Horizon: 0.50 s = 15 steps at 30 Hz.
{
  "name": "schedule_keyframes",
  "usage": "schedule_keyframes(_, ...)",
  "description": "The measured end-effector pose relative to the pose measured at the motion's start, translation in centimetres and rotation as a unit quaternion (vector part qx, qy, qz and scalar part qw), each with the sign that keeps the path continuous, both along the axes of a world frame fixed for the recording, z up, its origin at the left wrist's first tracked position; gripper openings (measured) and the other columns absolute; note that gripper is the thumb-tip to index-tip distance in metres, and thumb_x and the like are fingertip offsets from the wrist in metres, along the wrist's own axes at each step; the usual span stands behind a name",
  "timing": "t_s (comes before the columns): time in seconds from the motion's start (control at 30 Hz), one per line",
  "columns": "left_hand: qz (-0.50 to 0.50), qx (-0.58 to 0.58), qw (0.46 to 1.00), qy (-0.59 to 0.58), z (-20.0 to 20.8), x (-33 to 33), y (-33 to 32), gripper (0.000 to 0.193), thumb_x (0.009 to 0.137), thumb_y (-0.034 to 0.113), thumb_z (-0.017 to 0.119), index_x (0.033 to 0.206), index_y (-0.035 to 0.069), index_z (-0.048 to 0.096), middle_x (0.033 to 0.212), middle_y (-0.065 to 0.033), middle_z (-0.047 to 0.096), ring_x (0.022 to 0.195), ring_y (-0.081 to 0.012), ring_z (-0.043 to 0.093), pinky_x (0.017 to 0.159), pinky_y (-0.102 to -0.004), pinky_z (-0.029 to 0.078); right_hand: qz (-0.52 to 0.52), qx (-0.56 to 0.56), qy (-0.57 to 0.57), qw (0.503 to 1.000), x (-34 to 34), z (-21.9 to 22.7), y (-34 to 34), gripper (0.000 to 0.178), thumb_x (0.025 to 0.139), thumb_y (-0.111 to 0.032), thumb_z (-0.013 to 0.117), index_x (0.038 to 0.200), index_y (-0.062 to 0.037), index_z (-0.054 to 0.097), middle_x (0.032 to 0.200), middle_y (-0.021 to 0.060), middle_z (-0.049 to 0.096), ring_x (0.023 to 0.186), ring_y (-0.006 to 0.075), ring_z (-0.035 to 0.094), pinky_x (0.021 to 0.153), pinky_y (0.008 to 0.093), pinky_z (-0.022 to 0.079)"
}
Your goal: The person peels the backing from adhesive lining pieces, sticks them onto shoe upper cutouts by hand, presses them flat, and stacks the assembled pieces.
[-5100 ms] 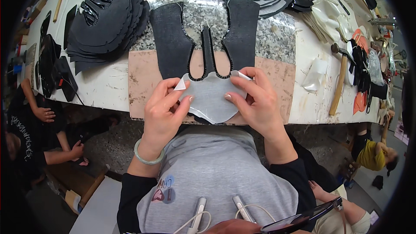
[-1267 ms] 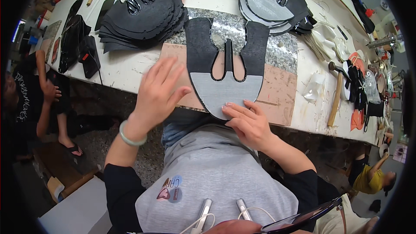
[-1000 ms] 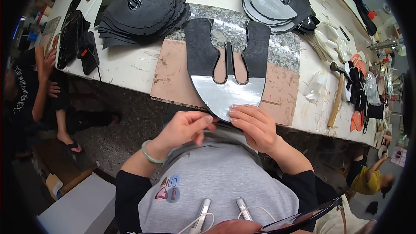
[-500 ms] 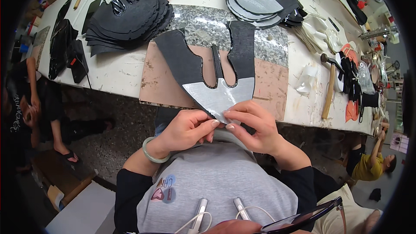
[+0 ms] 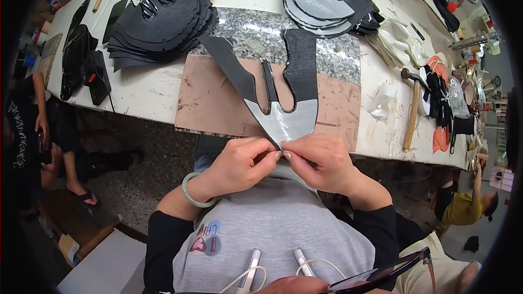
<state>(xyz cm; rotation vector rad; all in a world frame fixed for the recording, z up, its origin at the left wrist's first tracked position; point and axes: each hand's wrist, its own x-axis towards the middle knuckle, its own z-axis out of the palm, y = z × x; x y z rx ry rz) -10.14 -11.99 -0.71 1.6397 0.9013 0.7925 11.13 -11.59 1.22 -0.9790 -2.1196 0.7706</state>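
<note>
Between my hands is a flat black shoe upper with a silver-grey backing over its toe area. Two curved cutouts flank a narrow middle strip on it. Its toe end points toward me, and the two long sides reach away over the boards. My left hand pinches the near tip from the left, thumb against fingers. From the right, my right hand pinches the same tip, so the fingertips of both hands nearly meet. Gathered there, the edge is mostly covered by my fingers.
Under the upper lie a brown board and a speckled stone slab. Stacks of black pieces and silver-backed pieces stand behind. On the right are a hammer and a clear plastic bag. Other people sit at both sides.
My hands have brought the two edges of the toe together at the tip. The upper has narrowed and bent, its left side folding inward.
</note>
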Motion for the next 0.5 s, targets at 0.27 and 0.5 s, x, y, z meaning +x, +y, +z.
schedule_keyframes(0.27, 0.046, 0.112, 0.991, 0.061, 1.8, -1.6, 0.2, 0.006, 0.082, 0.007, 0.066, 0.084, 0.002, 0.066, 0.070, -0.0144, 0.062, 0.059, -0.0292, 0.062, 0.055, -0.0371, 0.049, -0.001, 0.074, -0.068, 0.995, -2.5, 1.8, 1.1, 0.011, 0.074, -0.004, 0.074, 0.084, -0.0039, 0.069, 0.067, 0.0081, 0.065, 0.058, 0.0247, 0.063, 0.053, 0.0355, 0.048)
schedule_keyframes(0.5, 0.037, 0.049, 0.996, -0.064, -0.8, -0.7, -1.9, 0.014, 0.079, 0.009, 0.060, 0.074, -0.004, 0.061, 0.068, -0.0196, 0.060, 0.062, -0.0323, 0.062, 0.056, -0.0402, 0.047, -0.047, -0.024, -0.022, 0.998, -0.9, -3.5, -0.4, 0.006, 0.076, -0.004, 0.072, 0.080, -0.0040, 0.066, 0.074, 0.0093, 0.065, 0.066, 0.0232, 0.061, 0.060, 0.0335, 0.047)
